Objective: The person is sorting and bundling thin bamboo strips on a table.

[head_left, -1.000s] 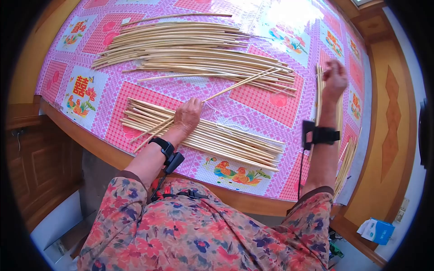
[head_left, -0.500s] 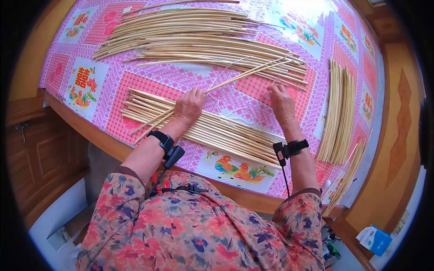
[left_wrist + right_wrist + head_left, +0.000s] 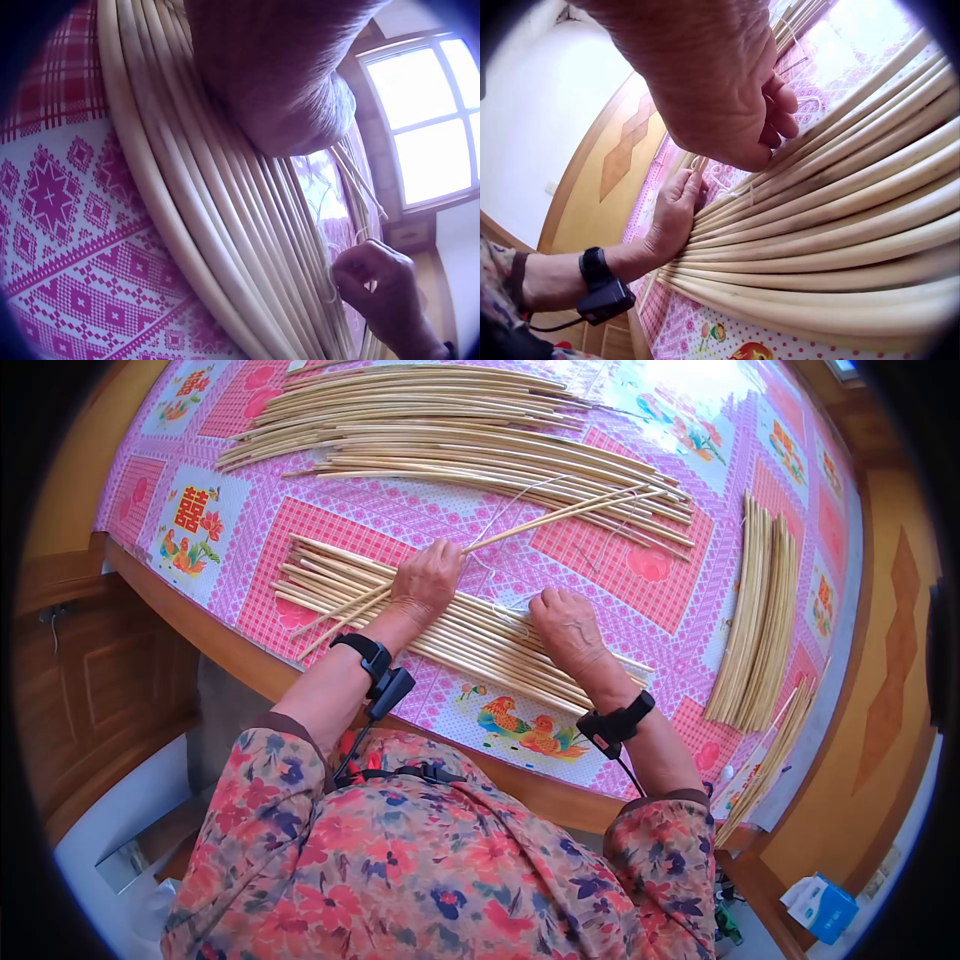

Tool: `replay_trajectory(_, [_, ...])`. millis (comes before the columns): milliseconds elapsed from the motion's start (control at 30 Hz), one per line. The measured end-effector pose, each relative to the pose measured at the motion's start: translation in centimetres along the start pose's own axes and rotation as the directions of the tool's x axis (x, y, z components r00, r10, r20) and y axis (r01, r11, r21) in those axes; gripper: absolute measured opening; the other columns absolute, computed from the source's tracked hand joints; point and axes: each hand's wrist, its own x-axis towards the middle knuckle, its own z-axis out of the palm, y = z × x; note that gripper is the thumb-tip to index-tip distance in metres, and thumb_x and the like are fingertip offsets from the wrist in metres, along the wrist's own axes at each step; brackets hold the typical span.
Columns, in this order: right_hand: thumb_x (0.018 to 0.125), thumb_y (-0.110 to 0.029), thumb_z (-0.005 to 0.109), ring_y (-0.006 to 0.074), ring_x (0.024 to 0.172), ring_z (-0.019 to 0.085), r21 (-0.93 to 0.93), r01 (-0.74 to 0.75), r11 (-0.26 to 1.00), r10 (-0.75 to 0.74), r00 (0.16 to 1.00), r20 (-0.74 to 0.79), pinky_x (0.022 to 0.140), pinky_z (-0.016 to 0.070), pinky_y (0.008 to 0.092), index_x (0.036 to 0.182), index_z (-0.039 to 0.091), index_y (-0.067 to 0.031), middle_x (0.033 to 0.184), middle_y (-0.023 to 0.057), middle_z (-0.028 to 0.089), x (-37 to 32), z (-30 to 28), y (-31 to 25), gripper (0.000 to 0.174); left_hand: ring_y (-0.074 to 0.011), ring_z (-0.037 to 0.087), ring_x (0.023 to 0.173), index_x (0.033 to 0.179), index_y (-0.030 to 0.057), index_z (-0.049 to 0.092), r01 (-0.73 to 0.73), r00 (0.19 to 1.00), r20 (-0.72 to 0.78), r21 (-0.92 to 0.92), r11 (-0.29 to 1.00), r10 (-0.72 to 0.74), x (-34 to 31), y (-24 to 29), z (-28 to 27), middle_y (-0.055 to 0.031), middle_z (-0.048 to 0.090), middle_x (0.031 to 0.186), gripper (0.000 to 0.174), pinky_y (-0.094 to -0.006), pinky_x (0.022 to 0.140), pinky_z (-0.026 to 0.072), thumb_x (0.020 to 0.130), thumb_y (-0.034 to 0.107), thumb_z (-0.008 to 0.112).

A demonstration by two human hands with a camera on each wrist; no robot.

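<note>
My left hand (image 3: 428,582) grips two thin sticks (image 3: 565,518) that cross above a row of pale sticks (image 3: 490,670). In the right wrist view the left hand (image 3: 676,214) has its thumb pressed by the crossing sticks, at the row's far end. White string (image 3: 482,563) trails from beside it. My right hand (image 3: 570,632) is low over the row's upper edge, fingers curled, pinching the string. In the left wrist view a string loop (image 3: 331,276) lies at the right hand's (image 3: 382,289) fingertips. The right palm hides part of the row in the right wrist view.
Long bundles of sticks (image 3: 430,435) lie across the far side of the patterned table. Two upright bundles (image 3: 762,615) are at the right, with a smaller bundle (image 3: 770,760) near the corner. A blue tissue pack (image 3: 820,908) is off the table.
My right hand has come from the right-hand bundles leftward and down to the row of sticks. The left hand keeps its hold on the two sticks. The head view has shifted slightly.
</note>
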Motion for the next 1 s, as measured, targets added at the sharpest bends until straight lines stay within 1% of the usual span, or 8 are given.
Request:
replay_trajectory(133, [0.071, -0.008, 0.052, 0.024, 0.064, 0.056, 0.102, -0.154, 0.983, 0.149, 0.987, 0.056, 0.055, 0.0445, 0.0352, 0.075, 0.052, -0.0047, 0.069, 0.0101, 0.054, -0.5, 0.5, 1.8, 0.005, -0.0257, 0.053, 0.06, 0.077, 0.0067, 0.044, 0.01, 1.0, -0.007, -0.003, 1.0, -0.01, 0.0, -0.2, 0.2, -0.0094, 0.047, 0.069, 0.01, -0.0364, 0.052, 0.0441, 0.081, 0.014, 0.049])
replay_trajectory(233, [0.073, -0.007, 0.055, 0.0236, 0.06, 0.058, 0.534, -0.512, 0.673, 0.498, 0.847, 0.185, 0.052, 0.0458, 0.0334, 0.078, 0.052, -0.0031, 0.068, 0.0132, 0.057, -2.4, -0.7, 3.8, 0.006, -0.0252, 0.053, 0.06, 0.077, 0.0066, 0.044, -0.001, 1.0, -0.025, -0.01, 1.0, 0.001, 0.0, 0.1, 0.2, -0.0094, 0.047, 0.068, 0.011, -0.0359, 0.051, 0.044, 0.081, 0.014, 0.05])
replay_trajectory(300, [0.074, -0.007, 0.058, 0.0224, 0.059, 0.059, 0.795, -0.605, -0.036, 0.605, 0.62, 0.499, 0.053, 0.0469, 0.0311, 0.079, 0.053, -0.003, 0.067, 0.0133, 0.059, -3.0, -1.2, 4.8, 0.008, -0.0249, 0.053, 0.06, 0.077, 0.0066, 0.043, -0.004, 1.0, -0.022, -0.007, 1.0, 0.004, 0.0, 0.1, 0.0, -0.0094, 0.047, 0.068, 0.011, -0.0357, 0.051, 0.044, 0.081, 0.014, 0.05])
replay_trajectory(333, [0.074, -0.007, 0.058, 0.0224, 0.059, 0.059, 0.797, -0.603, -0.031, 0.604, 0.624, 0.496, 0.053, 0.0469, 0.0311, 0.079, 0.053, -0.003, 0.067, 0.0133, 0.059, -3.1, -1.1, 5.1, 0.008, -0.0247, 0.053, 0.06, 0.077, 0.0066, 0.043, -0.01, 1.0, -0.022, -0.001, 1.0, 0.01, 0.1, 0.0, 0.0, -0.0093, 0.047, 0.068, 0.011, -0.0354, 0.051, 0.044, 0.081, 0.014, 0.049])
replay_trajectory(433, [0.073, -0.005, 0.058, 0.0233, 0.062, 0.058, 0.478, -0.573, 0.666, 0.609, 0.787, 0.096, 0.055, 0.046, 0.0312, 0.082, 0.054, -0.0049, 0.073, 0.0074, 0.058, -3.4, -1.9, 4.2, 0.01, -0.0248, 0.053, 0.06, 0.076, 0.0066, 0.043, 0.0, 1.0, -0.023, -0.004, 1.0, 0.0, 0.0, 0.0, 0.0, -0.0093, 0.047, 0.069, 0.011, -0.0352, 0.051, 0.044, 0.081, 0.014, 0.049])
replay_trajectory(467, [0.073, -0.005, 0.058, 0.0233, 0.062, 0.058, 0.478, -0.575, 0.664, 0.61, 0.786, 0.098, 0.055, 0.046, 0.0312, 0.082, 0.054, -0.0049, 0.073, 0.0074, 0.058, -3.2, -2.4, 3.6, 0.01, -0.0248, 0.053, 0.06, 0.076, 0.0066, 0.043, -0.001, 1.0, -0.021, -0.005, 1.0, 0.0, -0.1, 0.0, 0.0, -0.0093, 0.047, 0.069, 0.011, -0.0352, 0.051, 0.044, 0.081, 0.014, 0.049])
replay_trajectory(533, [0.069, -0.003, 0.059, 0.0257, 0.074, 0.056, 0.175, -0.293, 0.94, 0.333, 0.899, -0.285, 0.066, 0.0449, 0.034, 0.085, 0.056, -0.0069, 0.08, 0.0075, 0.057, -2.7, -3.1, 2.6, 0.016, -0.0248, 0.053, 0.06, 0.076, 0.0067, 0.042, -0.003, 1.0, -0.025, 0.0, 1.0, 0.003, 0.0, 0.0, 0.0, -0.0092, 0.047, 0.069, 0.012, -0.0352, 0.051, 0.0441, 0.081, 0.015, 0.049])
replay_trajectory(1000, [0.073, -0.014, 0.057, 0.0273, 0.065, 0.055, 0.247, -0.533, 0.809, 0.568, 0.818, -0.094, 0.055, 0.0456, 0.0393, 0.07, 0.052, -0.0069, 0.07, 0.0103, 0.05, -0.2, 2.2, -5.6, 0.009, -0.023, 0.054, 0.06, 0.076, 0.0074, 0.043, -0.003, 0.999, -0.053, -0.011, 1.0, 0.002, 0.2, -0.4, 0.7, -0.0078, 0.047, 0.068, 0.012, -0.0337, 0.05, 0.0444, 0.081, 0.015, 0.05])
